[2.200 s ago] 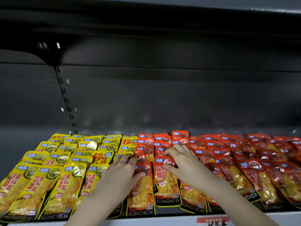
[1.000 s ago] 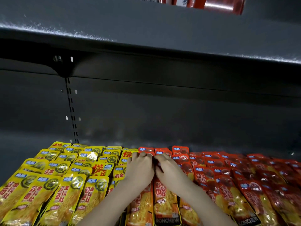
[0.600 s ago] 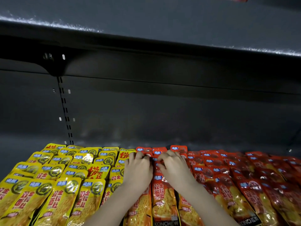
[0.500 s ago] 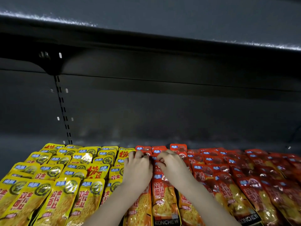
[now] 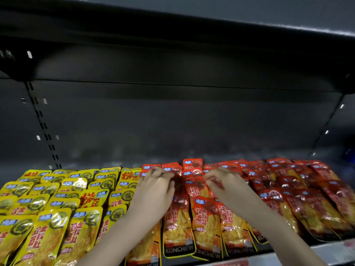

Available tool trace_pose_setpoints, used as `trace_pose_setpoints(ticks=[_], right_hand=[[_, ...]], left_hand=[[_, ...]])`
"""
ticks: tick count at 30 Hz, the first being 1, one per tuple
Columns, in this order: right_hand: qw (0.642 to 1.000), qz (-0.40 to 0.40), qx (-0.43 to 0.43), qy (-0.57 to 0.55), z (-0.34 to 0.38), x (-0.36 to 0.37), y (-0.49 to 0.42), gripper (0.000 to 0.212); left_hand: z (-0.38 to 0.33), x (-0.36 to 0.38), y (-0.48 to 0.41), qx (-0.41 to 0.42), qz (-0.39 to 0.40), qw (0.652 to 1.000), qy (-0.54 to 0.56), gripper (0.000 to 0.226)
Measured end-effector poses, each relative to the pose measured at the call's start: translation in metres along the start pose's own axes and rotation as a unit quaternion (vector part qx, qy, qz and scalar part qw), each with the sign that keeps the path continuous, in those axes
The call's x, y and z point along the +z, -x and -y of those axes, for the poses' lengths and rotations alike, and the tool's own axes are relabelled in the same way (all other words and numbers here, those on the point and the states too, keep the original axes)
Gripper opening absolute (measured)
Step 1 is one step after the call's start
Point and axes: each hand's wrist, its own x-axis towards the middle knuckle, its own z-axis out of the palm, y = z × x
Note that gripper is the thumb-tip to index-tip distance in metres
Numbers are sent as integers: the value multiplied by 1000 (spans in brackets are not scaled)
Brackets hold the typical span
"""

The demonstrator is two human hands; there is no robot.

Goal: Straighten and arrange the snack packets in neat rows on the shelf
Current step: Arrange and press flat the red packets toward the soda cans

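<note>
While lying palm down on the red packets [image 5: 199, 214], left hand [image 5: 153, 196] with fingers [image 5: 163, 174] curled, tips on the top edge of a red packet in the back rows; whether pinching it or only pressing, cannot tell

Right hand [image 5: 228, 189] also palm down, a bit to the right, apart from the left, fingers [image 5: 211, 178] bent onto red packets near the back; grip blurred, cannot tell if closed on one

Between the two hands, one column of red packets, overlapping like tiles from back to front

Yellow packets [image 5: 57, 214] on the left half of the shelf [image 5: 330, 252], in several columns, overlapping too, a few tilted and not in line

More red packets to the right, darker, reaching to the right end, rows there slanted

Front red packets hanging a little over the shelf edge, with black bottom band

Behind the packets, dark back wall [image 5: 172, 121] with slotted rail [image 5: 44, 127] at left; upper shelf [image 5: 192, 25] above, dark
</note>
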Motion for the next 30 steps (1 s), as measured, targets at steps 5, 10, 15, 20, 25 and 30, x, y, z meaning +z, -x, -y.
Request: trace_pose_setpoints(ticks=[5,10,15,20,25,30], right_hand=[[994,91,-11,55,-15,10,27,36],[981,137,-35,132,-19,17,32,61],[970,155,-53,182,-20,13,32,68],[969,161,-65,175,-22,12,28,70],[976,147,-81,140,-20,8,25,68],[979,145,-76,119,-23,6,24,72]], left_hand=[[-32,6,11,72,111,990,-40,52],[-43,23,16,73,122,988,-66,59],[-44,32,18,46,100,992,-67,53],[-46,37,17,9,58,998,-24,39],[-49,39,8,-44,-23,999,22,19],[-51,45,-1,-104,-50,993,-19,23]])
